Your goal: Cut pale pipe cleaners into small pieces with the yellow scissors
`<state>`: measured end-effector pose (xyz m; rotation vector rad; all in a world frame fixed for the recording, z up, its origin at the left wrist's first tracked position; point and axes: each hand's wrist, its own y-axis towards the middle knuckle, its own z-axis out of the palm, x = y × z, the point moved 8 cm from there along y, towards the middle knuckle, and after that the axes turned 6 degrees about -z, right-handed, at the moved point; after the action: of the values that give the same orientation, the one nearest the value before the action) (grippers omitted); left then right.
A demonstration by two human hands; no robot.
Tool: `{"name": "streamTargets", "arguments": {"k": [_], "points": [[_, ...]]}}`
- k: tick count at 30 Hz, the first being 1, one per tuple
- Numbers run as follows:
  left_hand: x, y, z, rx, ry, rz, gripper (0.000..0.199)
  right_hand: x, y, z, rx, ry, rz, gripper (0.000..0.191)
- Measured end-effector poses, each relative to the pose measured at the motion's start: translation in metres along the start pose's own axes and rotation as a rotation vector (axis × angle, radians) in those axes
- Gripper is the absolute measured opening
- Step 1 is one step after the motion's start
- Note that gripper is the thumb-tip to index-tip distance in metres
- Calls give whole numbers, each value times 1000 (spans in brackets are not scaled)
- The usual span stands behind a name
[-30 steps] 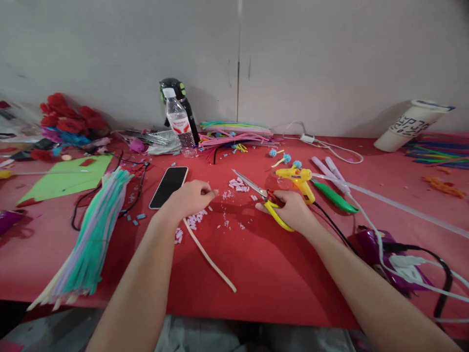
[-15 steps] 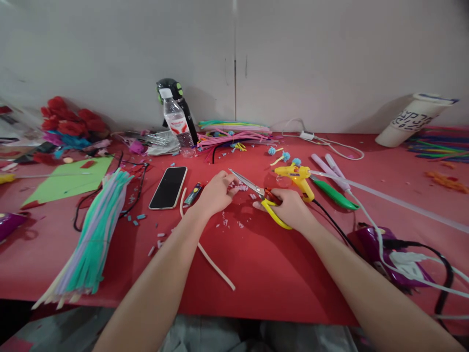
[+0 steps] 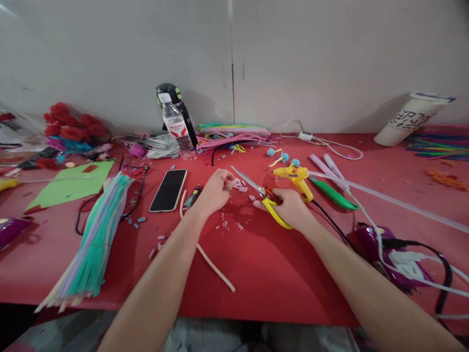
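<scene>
1. The left hand reaches over the middle of the red worktop, fingers curled and thumb drawn toward the forefinger, at a small heap of lilac clippings. Whether it pinches one cannot be told.

2. The right hand is closed around the yellow handle of the scissors. The blades look nearly together, and their tip points toward the worktop's back edge, close to the left fingertips.

3. The clippings lie between the left fingertips and the blades, well back from the front edge. Small pieces like these would probably be best handled with a light fingertip pinch, since a sweeping palm could scatter them.

4. With the tip so near, it seems wise to hold the scissors steady and the blades together while the left fingers work there.

5. A cream chenille stem runs beneath the left forearm toward the front edge; lifting the wrist a little should avoid dragging it.

6. On the right, the hot-glue gun rests just beyond the right hand, so the knuckles are better kept clear of its nozzle.
</scene>
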<state>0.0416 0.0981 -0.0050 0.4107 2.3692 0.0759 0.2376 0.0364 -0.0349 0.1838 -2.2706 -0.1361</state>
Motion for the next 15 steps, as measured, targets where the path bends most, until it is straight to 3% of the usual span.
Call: {"name": "streamTargets", "arguments": {"k": [5, 9, 15], "points": [[17, -6, -19, -15, -243, -113, 12, -3, 0, 2, 6, -36, 10, 59], [24, -7, -31, -85, -344, -91, 17, -6, 0, 3, 1, -64, 11, 56], [20, -6, -34, -102, -404, -64, 20, -6, -1, 3, 6, -62, 14, 57]]}}
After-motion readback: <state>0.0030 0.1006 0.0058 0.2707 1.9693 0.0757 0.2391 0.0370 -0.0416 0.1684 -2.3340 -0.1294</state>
